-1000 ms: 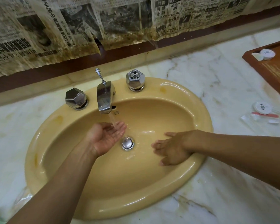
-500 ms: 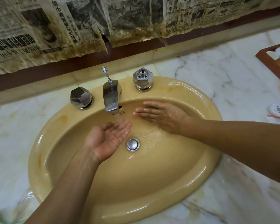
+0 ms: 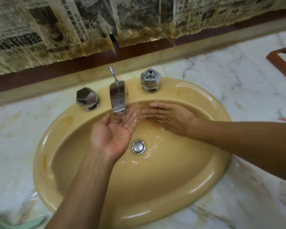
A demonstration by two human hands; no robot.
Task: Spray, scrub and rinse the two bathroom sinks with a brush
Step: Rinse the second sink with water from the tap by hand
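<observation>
Spout (image 3: 117,98) hangs just above the left hand's (image 3: 112,136) relaxed, empty fingers; the right hand (image 3: 170,119) (fingers straight, grasping nothing) lies flat against the sink (image 3: 155,187) wall beside them.

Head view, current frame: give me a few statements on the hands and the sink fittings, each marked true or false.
1. The left hand is cupped palm up under the spout. True.
2. The right hand grips a brush. False: its fingers are straight and it holds nothing, flat at the back wall of the sink.
3. A hand covers the stopper. False: it lies in plain sight at the bottom of the basin, beside the left wrist.
4. Neither the left knob nor the right knob is touched. True.
</observation>
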